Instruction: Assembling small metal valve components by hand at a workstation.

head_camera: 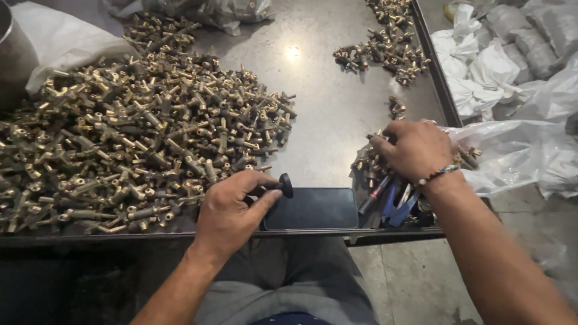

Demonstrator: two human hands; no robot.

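Head view, looking down past grey-trousered knees at a dull grey metal table. Nearest, at the table's front edge, the left hand pinches a small dark valve piece with a round black knob; the knob juts out to the right past thumb and forefinger, just above a flat black phone lying face up. To the right, the right hand (a beaded bracelet on its wrist) is curled, knuckles up, over a small cluster of brass fittings; what the fingers grasp cannot be told. Red and blue handled tools lie just under that hand. Left and farther off spreads a big heap of brass fittings, short, knobbly and tarnished gold. Farther right, a smaller scatter of fittings. Crinkled clear plastic bags lie beyond the table's right edge.
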